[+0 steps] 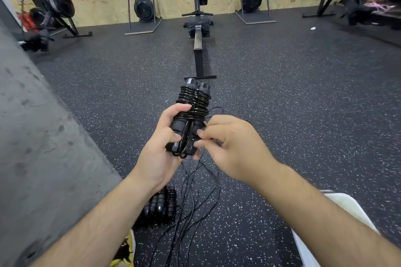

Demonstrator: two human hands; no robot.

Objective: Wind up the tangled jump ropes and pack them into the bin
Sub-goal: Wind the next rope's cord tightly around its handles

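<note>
The wound jump rope (193, 102), cord coiled round two black handles lying side by side, is sitting at the centre of the view, held above the floor (282, 93). The left hand (160, 147) is gripping its lower half, fingers (173, 109) curled round the handles. At its 3 o'clock, the right hand (234, 145) is pinching its cord by the handles' near ends, fingertips closed together. Loose cords (195, 191) are hanging toward 6 o'clock onto the floor. More wound ropes (159, 204) are lying at 7 o'clock. The white bin (347, 204) is showing at 5 o'clock, and a rowing machine (198, 28) is standing at 12 o'clock.
</note>
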